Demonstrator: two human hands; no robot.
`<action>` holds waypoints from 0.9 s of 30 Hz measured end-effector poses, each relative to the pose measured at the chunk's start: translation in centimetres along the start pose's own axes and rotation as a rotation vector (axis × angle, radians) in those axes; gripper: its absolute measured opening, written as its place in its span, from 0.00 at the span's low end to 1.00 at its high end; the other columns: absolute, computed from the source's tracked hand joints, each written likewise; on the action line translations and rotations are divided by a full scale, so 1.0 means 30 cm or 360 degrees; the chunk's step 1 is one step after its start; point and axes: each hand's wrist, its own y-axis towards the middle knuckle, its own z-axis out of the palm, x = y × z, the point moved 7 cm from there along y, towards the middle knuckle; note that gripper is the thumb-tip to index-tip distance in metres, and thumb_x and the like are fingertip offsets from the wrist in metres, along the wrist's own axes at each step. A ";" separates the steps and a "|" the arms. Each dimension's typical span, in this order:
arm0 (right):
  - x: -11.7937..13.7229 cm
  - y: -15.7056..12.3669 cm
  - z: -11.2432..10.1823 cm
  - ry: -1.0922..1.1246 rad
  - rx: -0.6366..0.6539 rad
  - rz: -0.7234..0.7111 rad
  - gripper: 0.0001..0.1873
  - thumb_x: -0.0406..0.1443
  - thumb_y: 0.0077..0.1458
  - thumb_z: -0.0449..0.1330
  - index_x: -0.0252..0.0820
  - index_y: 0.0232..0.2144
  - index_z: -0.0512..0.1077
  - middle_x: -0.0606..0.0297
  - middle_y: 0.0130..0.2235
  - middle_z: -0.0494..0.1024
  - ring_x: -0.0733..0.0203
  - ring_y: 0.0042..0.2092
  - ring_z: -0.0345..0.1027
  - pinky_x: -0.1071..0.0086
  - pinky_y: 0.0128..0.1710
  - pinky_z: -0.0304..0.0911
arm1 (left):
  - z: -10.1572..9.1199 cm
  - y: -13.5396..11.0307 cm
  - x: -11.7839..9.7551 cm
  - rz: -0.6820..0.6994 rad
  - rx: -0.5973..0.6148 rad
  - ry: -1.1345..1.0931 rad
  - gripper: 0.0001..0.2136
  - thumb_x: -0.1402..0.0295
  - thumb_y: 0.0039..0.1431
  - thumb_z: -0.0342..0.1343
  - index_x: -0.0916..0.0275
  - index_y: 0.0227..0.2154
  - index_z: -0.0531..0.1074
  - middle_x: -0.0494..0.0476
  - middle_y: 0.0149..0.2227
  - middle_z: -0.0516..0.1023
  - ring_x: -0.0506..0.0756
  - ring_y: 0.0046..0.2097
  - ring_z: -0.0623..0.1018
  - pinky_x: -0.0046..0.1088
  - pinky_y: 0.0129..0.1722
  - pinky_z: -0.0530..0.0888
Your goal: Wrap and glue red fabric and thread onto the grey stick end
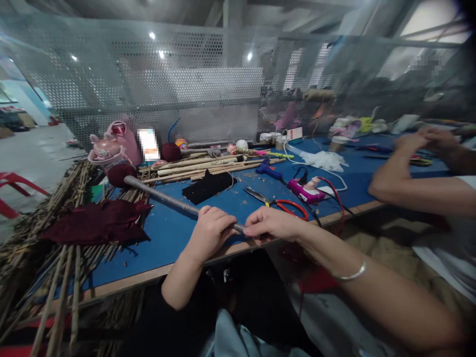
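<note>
A long grey stick with a dark red, rounded head slants across the blue table. My left hand is wrapped round the stick near its lower end. At that end, the fingers of my right hand pinch the tip; a bangle circles that wrist. Past my hands lie a black cloth piece and scissors with orange-red handles. To the left, a dark red cloth rests on a bundle of thin sticks.
Several pale sticks lie at the back. A purple power strip with cords and a blue glue gun sit right of centre. A pink container stands back left. A co-worker's arms rest at the right.
</note>
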 end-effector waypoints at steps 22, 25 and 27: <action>-0.130 -0.025 -0.076 0.0771 -0.0546 -0.0182 0.17 0.47 0.52 0.52 0.40 0.23 0.60 0.76 0.13 0.59 0.74 0.13 0.42 0.80 0.11 0.37 | -0.030 -0.007 -0.012 -0.0018 -0.0130 -0.0023 0.11 0.62 0.55 0.53 0.60 0.40 0.72 0.56 0.35 0.75 0.54 0.38 0.70 0.35 0.42 0.60; -0.143 -0.036 -0.076 0.0516 -0.0822 -0.0268 0.25 0.52 0.53 0.48 0.41 0.16 0.55 0.75 0.11 0.54 0.73 0.14 0.43 0.76 0.14 0.39 | -0.026 -0.009 -0.012 -0.0044 -0.0127 -0.0003 0.11 0.63 0.56 0.52 0.59 0.39 0.72 0.57 0.35 0.75 0.54 0.39 0.70 0.36 0.43 0.60; -0.147 -0.039 -0.071 0.0400 -0.0965 -0.0312 0.27 0.54 0.53 0.47 0.42 0.14 0.53 0.74 0.11 0.54 0.72 0.15 0.45 0.75 0.16 0.40 | -0.020 -0.009 -0.009 -0.0053 -0.0119 0.0006 0.10 0.63 0.56 0.52 0.59 0.39 0.72 0.57 0.35 0.75 0.54 0.39 0.70 0.36 0.43 0.61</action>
